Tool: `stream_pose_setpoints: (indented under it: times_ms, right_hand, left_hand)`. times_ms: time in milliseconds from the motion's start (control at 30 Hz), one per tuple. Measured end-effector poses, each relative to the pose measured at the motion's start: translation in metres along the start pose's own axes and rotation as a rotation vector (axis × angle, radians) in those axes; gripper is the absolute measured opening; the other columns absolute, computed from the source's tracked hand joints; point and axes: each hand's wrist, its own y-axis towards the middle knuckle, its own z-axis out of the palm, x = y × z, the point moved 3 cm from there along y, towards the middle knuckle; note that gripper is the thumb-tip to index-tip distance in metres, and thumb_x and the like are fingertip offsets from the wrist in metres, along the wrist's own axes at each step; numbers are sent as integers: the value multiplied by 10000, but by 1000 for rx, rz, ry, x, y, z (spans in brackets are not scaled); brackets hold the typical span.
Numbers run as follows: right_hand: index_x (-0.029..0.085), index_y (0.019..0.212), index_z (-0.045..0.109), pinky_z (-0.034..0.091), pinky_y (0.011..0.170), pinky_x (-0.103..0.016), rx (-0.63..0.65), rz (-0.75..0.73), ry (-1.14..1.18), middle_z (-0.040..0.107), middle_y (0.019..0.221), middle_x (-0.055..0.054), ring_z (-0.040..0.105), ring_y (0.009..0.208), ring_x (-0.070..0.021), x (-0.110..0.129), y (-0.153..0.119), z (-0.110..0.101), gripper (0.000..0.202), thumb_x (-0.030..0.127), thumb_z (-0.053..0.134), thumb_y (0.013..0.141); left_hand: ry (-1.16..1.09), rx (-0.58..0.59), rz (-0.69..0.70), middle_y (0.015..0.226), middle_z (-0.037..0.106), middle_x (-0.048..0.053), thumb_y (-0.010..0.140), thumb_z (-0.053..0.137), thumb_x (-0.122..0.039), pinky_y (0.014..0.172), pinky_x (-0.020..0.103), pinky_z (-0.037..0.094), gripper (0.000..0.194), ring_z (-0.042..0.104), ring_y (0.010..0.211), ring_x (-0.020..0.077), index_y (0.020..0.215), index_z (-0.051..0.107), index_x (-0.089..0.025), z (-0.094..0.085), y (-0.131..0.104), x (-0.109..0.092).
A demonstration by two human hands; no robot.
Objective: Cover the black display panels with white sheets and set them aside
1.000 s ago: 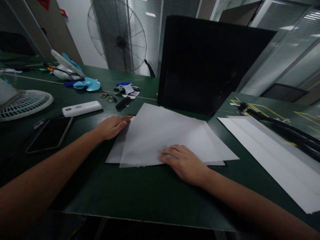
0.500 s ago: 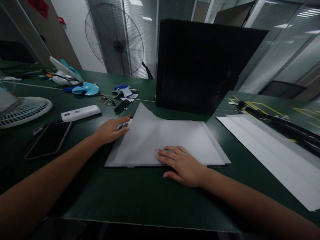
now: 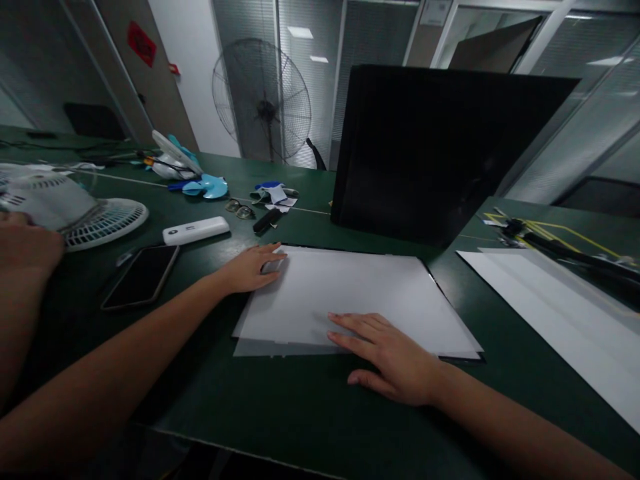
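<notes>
White thin rectangular sheet [image 3: 310, 300], lying flat on the dark green smooth-topped table [image 3: 280, 413], set back from its near edge, over a thin black-edged flat panel [image 3: 463, 359]. Left hand [image 3: 253, 268]: at the sheet's far left corner, thumb and fingers apart, clamped on nothing. Right hand [image 3: 387, 357]: fingertips over the sheet's near edge, fingers spread, thumb apart over bare table; no grip. Progress, as judged: layering appears largely done, with the sheet covering most of the panel; squaring appears unfinished, since a greyer translucent strip [image 3: 273, 349] projects past the near left side and the black edge is exposed at the near right corner. Order of layers cannot be told. Table surface: a large black upright panel [image 3: 430, 153] stands beyond the sheet; long white flat sheets [image 3: 545, 313] lie to the right. To the left lie a dark-screened phone [image 3: 141, 277], a white oblong device [image 3: 196, 231] and a white slatted fan head [image 3: 107, 223], with another person's hand [image 3: 27, 243] beside it; contact cannot be confirmed. Room: dim, with a wire-caged standing fan [image 3: 263, 100] and a glazed partition with blinds [image 3: 370, 33] beyond the table's far side.
</notes>
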Motion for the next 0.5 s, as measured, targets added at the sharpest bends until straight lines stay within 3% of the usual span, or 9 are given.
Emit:
stream_pose_setpoints:
  times_ms: [100,167,267,333,400,433,500]
  right_hand:
    - [308,1700,325,443,1216,-495,-86,41,-29,303,1743,-81,438,1525,-261,-16,-6,-11,651,511,484,1102]
    - [296,1691,350,429,1223,-529,-204,148,-117,378,1707,-95,456,1510,-284,-43,-16,-23,639,507,473,1100]
    - [264,1663,405,354,1268,-551,-326,557,-353,431,1675,-101,431,1524,-304,-108,-47,-45,633,531,450,1090]
    - [259,1689,349,301,1300,-502,-312,919,-510,364,1715,-93,358,1569,-289,-154,-80,-57,684,559,438,1081]
    - [169,1703,305,250,1301,-569,-337,1146,-542,271,1740,-181,247,1615,-355,-190,-117,-64,735,541,426,1080]
    - [121,1690,324,273,1274,-610,-331,1247,-533,266,1724,-244,240,1611,-401,-205,-135,-66,757,544,433,1073]
    - [34,1594,472,417,1129,-674,-282,1425,-459,404,1594,-368,396,1505,-506,-227,-168,-65,777,592,439,1055]
  left_hand:
    - [-7,-12,-26,1702,437,165,1035,489,-593,1280,547,330,646,472,1534,379,1536,627,-208,-3,0,0]
    - [-24,-22,-50,1678,478,153,1038,494,-616,1276,546,341,633,482,1526,385,1516,652,-232,-4,0,0]
    - [-45,-39,-78,1647,523,139,1034,517,-616,1261,555,363,605,498,1513,391,1507,664,-268,-4,0,3]
    - [-53,-48,-89,1638,532,143,1045,495,-610,1253,567,371,599,504,1507,392,1512,659,-273,-3,0,6]
    - [-68,-51,-96,1638,532,145,1058,450,-619,1251,569,373,610,507,1505,391,1516,656,-273,-1,0,7]
    - [-78,-50,-99,1640,529,143,1061,429,-631,1253,563,373,621,508,1505,389,1517,656,-274,0,0,8]
    - [-94,-46,-106,1651,516,139,1057,407,-664,1257,557,371,653,504,1508,391,1519,655,-275,0,0,8]
